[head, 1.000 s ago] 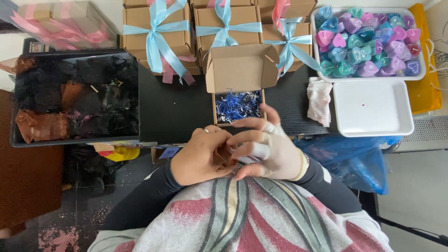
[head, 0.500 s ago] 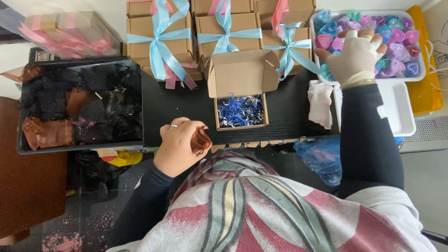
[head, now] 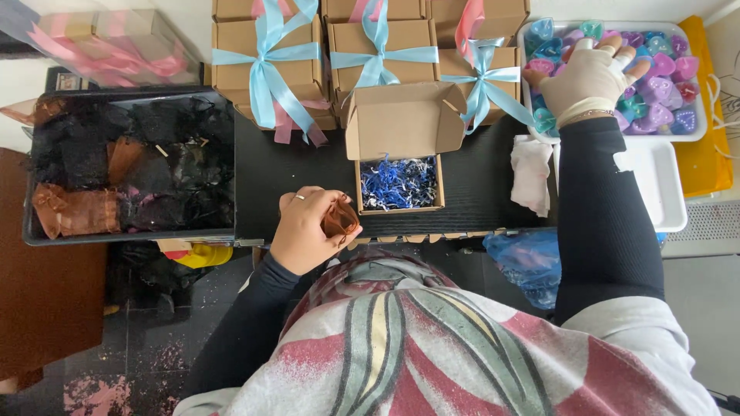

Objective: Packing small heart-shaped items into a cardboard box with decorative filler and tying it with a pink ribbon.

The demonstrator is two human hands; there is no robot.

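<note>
A brown pouch (head: 340, 218) is clamped in the left hand (head: 307, 229) beside the open box (head: 399, 158), while the right hand (head: 587, 71) is spread open over the tray (head: 697, 132) of hearts (head: 661, 85).

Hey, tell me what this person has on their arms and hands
Both arms are covered to the wrist by close-fitting black sleeves. The left hand is bare apart from a thin silver ring on one finger. The right hand wears a pale cream glove, with a slim bracelet at the wrist just below its cuff.
</note>
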